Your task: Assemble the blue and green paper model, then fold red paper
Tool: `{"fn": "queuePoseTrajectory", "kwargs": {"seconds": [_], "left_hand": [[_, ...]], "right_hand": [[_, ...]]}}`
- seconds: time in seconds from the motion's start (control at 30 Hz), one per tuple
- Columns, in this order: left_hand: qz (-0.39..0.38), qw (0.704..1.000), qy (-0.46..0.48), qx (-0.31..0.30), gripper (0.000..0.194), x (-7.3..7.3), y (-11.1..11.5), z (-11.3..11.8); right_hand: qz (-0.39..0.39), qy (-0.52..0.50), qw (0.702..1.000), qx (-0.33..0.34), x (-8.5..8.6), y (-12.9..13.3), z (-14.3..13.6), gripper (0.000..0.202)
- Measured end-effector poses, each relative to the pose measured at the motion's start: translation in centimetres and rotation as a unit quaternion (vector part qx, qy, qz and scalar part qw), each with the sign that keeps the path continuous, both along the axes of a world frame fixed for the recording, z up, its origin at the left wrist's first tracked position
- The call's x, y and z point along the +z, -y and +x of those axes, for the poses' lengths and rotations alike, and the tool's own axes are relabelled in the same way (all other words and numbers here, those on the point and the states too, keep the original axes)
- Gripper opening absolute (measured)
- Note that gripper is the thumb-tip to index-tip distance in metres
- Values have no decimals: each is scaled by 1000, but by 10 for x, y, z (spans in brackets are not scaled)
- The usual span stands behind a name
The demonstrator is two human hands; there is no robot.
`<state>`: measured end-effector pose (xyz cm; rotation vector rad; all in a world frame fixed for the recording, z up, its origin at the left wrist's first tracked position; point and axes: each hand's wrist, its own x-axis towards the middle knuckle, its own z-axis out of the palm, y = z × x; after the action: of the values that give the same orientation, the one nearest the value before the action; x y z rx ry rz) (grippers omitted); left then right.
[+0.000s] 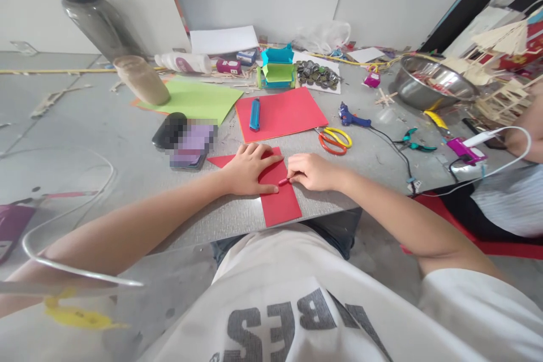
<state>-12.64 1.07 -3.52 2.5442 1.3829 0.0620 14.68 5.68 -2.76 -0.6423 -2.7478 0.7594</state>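
A piece of red paper (pixel 282 206) lies near the front edge of the table, with a pointed end at its left. My left hand (pixel 248 169) rests flat on it, fingers spread and thumb stretched to the right. At the paper's right side my right hand (pixel 311 171) pinches a short, slim pink-red stick (pixel 283 182). The stick's tip points left, close to my left thumb; its exact kind is too small to make out. Beyond my hands lies a stack of red sheets (pixel 288 113) with a folded blue paper piece (pixel 254 114) on it.
Scissors (pixel 335 140), a blue glue gun (pixel 354 116) and pliers (pixel 416 141) lie to the right. Farther back stand a blue-green paper model (pixel 278 68) and a metal bowl (pixel 436 85). A phone (pixel 190 147) lies left, near green paper (pixel 203 99). Another person's arm (pixel 524 124) is at far right.
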Motion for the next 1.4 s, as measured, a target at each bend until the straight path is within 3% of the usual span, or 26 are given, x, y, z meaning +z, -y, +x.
{"fn": "queuePoseTrajectory", "kwargs": {"seconds": [0.3,0.6,0.8,1.0,1.17,1.3,1.4], "left_hand": [[12,1000,-2,-7,104,-2,0,0],[17,1000,20,-9,103,-13,-5,-4],[13,998,55,-13,106,-19,-8,-5],[6,996,88,-18,110,-27,-13,-6],[13,994,111,-9,112,-36,-17,-6],[17,992,124,-5,115,-40,-21,-6],[12,991,132,-6,120,-38,-21,-6]], "right_hand": [[38,-35,998,34,-11,36,13,23],[78,-79,991,72,-13,68,28,28],[63,-27,997,43,-10,76,35,30],[38,-45,997,52,-7,80,39,28],[64,-66,994,63,-7,93,47,30],[-15,-87,995,56,-3,98,55,25],[-72,-114,991,-24,2,86,56,27]]}}
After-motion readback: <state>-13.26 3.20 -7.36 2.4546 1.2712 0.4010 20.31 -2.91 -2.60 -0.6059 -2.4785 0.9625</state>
